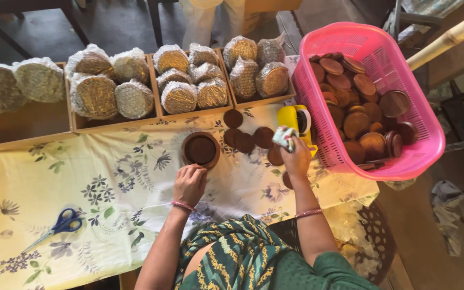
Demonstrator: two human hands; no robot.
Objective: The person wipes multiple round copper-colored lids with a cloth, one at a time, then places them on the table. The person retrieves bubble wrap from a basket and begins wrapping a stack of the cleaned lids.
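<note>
1. Wooden bowl (200, 150) sits on the floral cloth (108, 204), just past the left hand (189, 184), which is curled shut and empty.
2. Right hand (295, 156) is gripping a crumpled rag (285, 137).
3. Bowl looks stiff, light and smooth, so I'd grab the rim.

We sit at a cloth-covered table (108, 215): scissors (63, 224) at left, a round dish (200, 150) ahead, loose discs (249, 139) beside it, wrapped bundles in boxes (135, 121) behind, a basket (420, 134) of discs at right.
</note>
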